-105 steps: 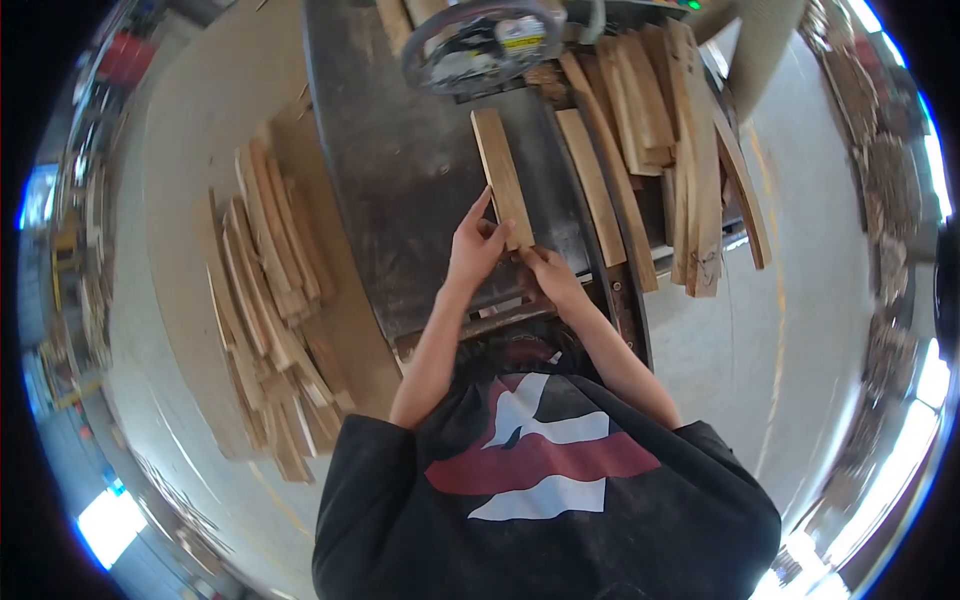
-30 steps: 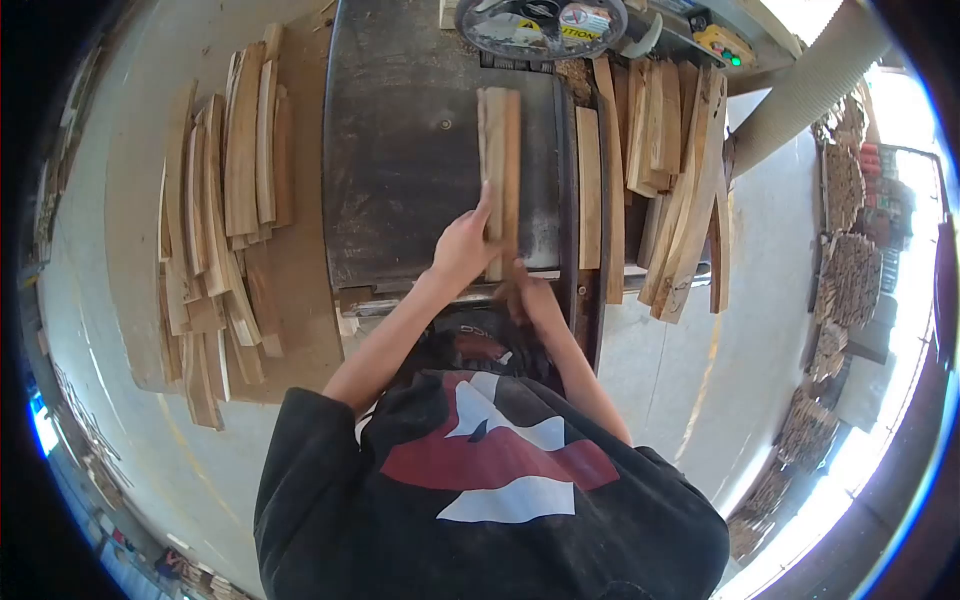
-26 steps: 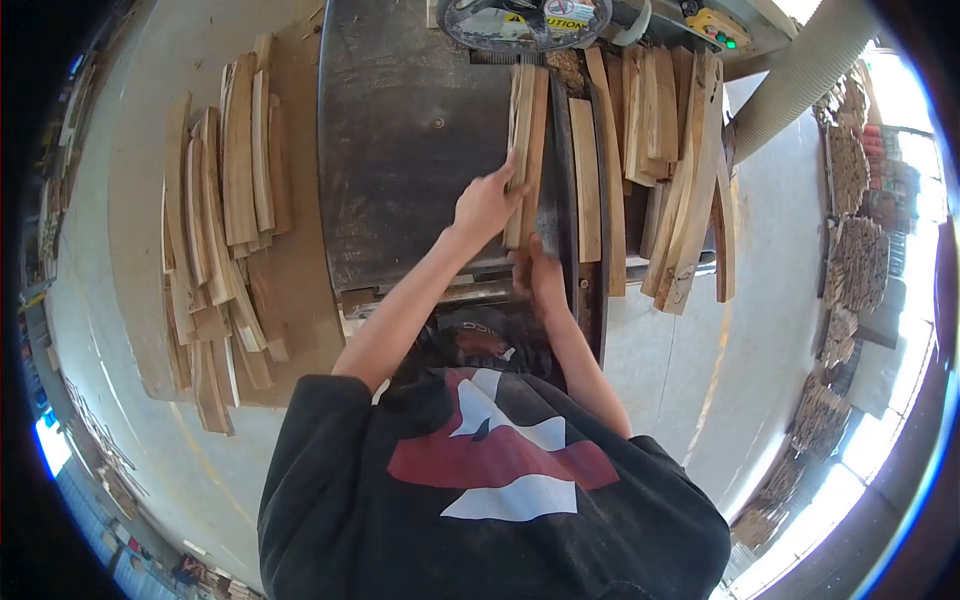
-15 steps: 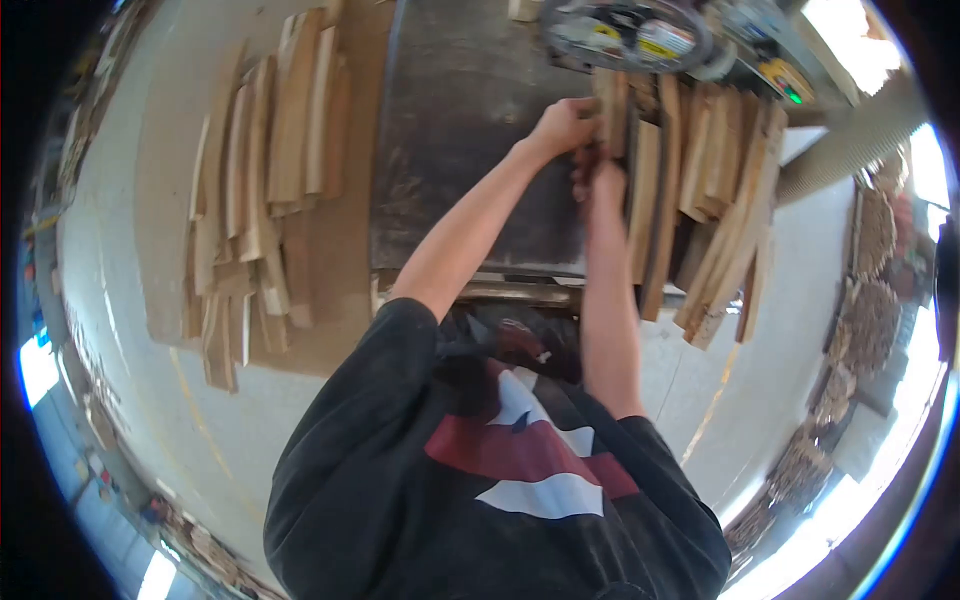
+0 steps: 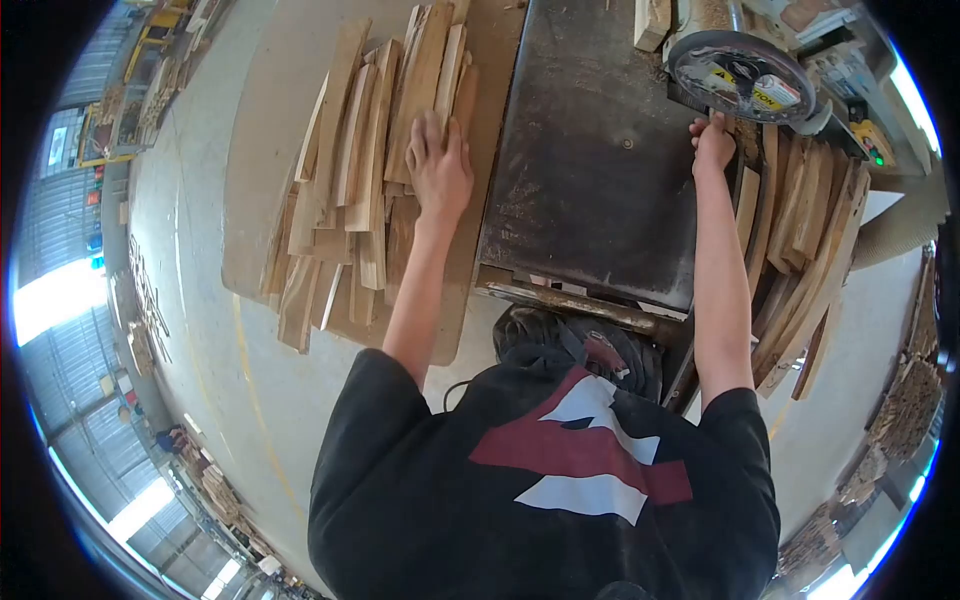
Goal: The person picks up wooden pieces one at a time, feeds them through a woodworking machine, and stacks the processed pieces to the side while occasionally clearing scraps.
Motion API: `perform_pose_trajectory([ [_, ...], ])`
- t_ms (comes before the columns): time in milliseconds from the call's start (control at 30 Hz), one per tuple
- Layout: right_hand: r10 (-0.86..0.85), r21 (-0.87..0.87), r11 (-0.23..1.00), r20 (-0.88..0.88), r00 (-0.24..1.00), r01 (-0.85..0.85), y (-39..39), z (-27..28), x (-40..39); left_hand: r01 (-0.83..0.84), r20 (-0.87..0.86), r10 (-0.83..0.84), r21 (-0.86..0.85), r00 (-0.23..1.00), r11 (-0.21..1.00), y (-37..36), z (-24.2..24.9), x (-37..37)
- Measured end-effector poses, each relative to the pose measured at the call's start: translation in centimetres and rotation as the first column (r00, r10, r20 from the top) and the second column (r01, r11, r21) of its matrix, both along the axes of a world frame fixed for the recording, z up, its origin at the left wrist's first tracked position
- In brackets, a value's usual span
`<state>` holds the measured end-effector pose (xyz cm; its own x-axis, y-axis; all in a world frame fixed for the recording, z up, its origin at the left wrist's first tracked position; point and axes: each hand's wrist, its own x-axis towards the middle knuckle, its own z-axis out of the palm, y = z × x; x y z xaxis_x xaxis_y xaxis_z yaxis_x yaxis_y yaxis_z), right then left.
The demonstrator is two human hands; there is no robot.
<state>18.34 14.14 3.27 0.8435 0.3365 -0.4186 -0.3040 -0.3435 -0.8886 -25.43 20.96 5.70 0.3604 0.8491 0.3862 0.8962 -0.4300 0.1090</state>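
Note:
My left hand (image 5: pixel 440 172) rests with fingers spread on the pile of wooden strips (image 5: pixel 417 75) on the left, touching the upper face of a strip. The strips lie roughly lengthwise, some overlapping. On the other side, my right hand (image 5: pixel 713 145) is closed at the right edge of the dark metal machine table (image 5: pixel 590 150), just under the round guard (image 5: pixel 742 75) with a yellow caution label. What its fingers grip is hidden from me. Just right of that hand, more wooden strips (image 5: pixel 810 200) lie in a stack.
A short wood block (image 5: pixel 652 22) sits at the table's far end. A brown board (image 5: pixel 270 150) lies under the left pile. A metal bar (image 5: pixel 590 307) runs along the near table edge, and a ribbed hose (image 5: pixel 900 220) is at the right. Sawdust lies near the guard.
My left hand has left the right hand's side and moved left onto the wood pile. My right hand stays near the guard. The view has shifted, so everything appears further right.

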Motion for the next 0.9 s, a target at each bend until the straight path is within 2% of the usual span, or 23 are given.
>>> perform_pose_trajectory([
  [33, -0.01, 0.008, 1.0, 0.005, 1.0, 0.01, -0.2, -0.1, 0.4, 0.069, -0.077, -0.069, 0.004, 0.995, 0.998, -0.7, 0.1, -0.3],
  [67, 0.114, 0.013, 0.993, 0.051, 0.992, -0.115, -0.3, 0.0, 0.6, 0.038, -0.052, -0.042, -0.07, 0.998, 0.997, -1.7, 0.6, 0.2],
  [100, 0.239, 0.012, 0.97, 0.1, 0.966, -0.241, -0.3, 0.1, 0.7, 0.04, -0.048, -0.043, -0.06, 0.998, 0.997, -2.6, 1.0, 0.8],
  [167, 0.276, 0.011, 0.96, 0.161, 0.948, -0.281, -1.7, 0.6, -0.6, 0.03, 0.023, -0.026, -0.189, 0.999, 0.982, -4.1, 1.2, 1.7],
  [200, 0.348, 0.013, 0.931, 0.266, 0.899, -0.364, -2.9, 0.3, -1.4, 0.075, 0.164, -0.036, -0.234, 0.986, 0.969, -4.9, 1.2, 2.1],
  [233, 0.412, 0.003, 0.896, 0.369, 0.833, -0.444, -4.2, 0.1, -2.1, 0.071, 0.173, -0.032, -0.225, 0.984, 0.972, -5.6, 0.9, 2.2],
  [300, 0.402, 0.05, 0.893, 0.357, 0.843, -0.447, -7.3, 0.6, -4.3, 0.187, 0.498, 0.0, -0.325, 0.867, 0.927, -7.2, 0.2, 2.3],
  [367, 0.389, 0.028, 0.907, 0.332, 0.859, -0.421, -10.7, 1.3, -6.8, 0.186, 0.584, 0.017, -0.286, 0.812, 0.94, -8.9, 2.5, 2.6],
  [433, 0.384, 0.022, 0.911, 0.32, 0.866, -0.412, -14.0, 1.2, -9.2, 0.255, 0.768, 0.327, -0.528, 0.551, 0.81, -10.6, 4.5, 2.2],
  [467, 0.394, -0.017, 0.911, 0.336, 0.856, -0.412, -15.5, 1.4, -10.4, 0.361, 0.749, 0.532, -0.659, 0.396, 0.66, -11.2, 5.4, 2.0],
  [500, 0.403, -0.049, 0.909, 0.355, 0.844, -0.414, -16.7, 1.7, -11.3, 0.376, 0.75, 0.532, -0.659, 0.393, 0.652, -12.0, 5.0, 1.9],
  [567, 0.416, -0.059, 0.902, 0.389, 0.822, -0.428, -18.4, 1.5, -12.9, 0.586, 0.746, 0.666, -0.54, 0.0, 0.604, -13.4, 3.9, 1.8],
  [600, 0.452, -0.093, 0.889, 0.343, 0.823, -0.449, -19.1, 1.7, -13.5, 0.629, 0.724, 0.688, -0.516, -0.042, 0.582, -14.2, 3.6, 1.9],
  [633, 0.445, -0.095, 0.892, 0.348, 0.825, -0.441, -19.7, 2.5, -14.2, 0.636, 0.724, 0.689, -0.513, -0.041, 0.576, -15.1, 3.4, 2.2],
  [700, 0.608, -0.03, 0.792, 0.124, 0.784, -0.609, -20.5, 4.0, -15.3, 0.769, 0.678, 0.735, -0.47, 0.002, 0.432, -16.8, 2.9, 3.2],
  [767, 0.712, 0.13, 0.701, -0.057, 0.7, -0.702, -21.3, 4.4, -16.9, 0.789, 0.662, 0.749, -0.472, 0.024, 0.392, -18.3, 3.0, 4.8],
  [800, 0.699, 0.121, 0.713, -0.053, 0.713, -0.69, -21.7, 4.7, -17.7, 0.801, 0.635, 0.771, -0.481, 0.04, 0.355, -18.9, 2.9, 5.5],
  [833, 0.767, 0.006, 0.64, -0.044, 0.64, -0.768, -21.7, 5.9, -18.7, 0.813, 0.607, 0.792, -0.488, 0.056, 0.317, -19.4, 2.7, 6.2],
  [867, 0.828, -0.111, 0.551, -0.047, 0.558, -0.827, -21.6, 6.9, -19.2, 0.796, 0.653, 0.751, -0.504, 0.098, 0.335, -19.8, 2.2, 6.7],
  [900, 0.82, -0.121, 0.564, -0.042, 0.572, -0.817, -21.6, 7.7, -19.3, 0.807, 0.654, 0.75, -0.495, 0.102, 0.322, -19.9, 1.7, 7.0],
])
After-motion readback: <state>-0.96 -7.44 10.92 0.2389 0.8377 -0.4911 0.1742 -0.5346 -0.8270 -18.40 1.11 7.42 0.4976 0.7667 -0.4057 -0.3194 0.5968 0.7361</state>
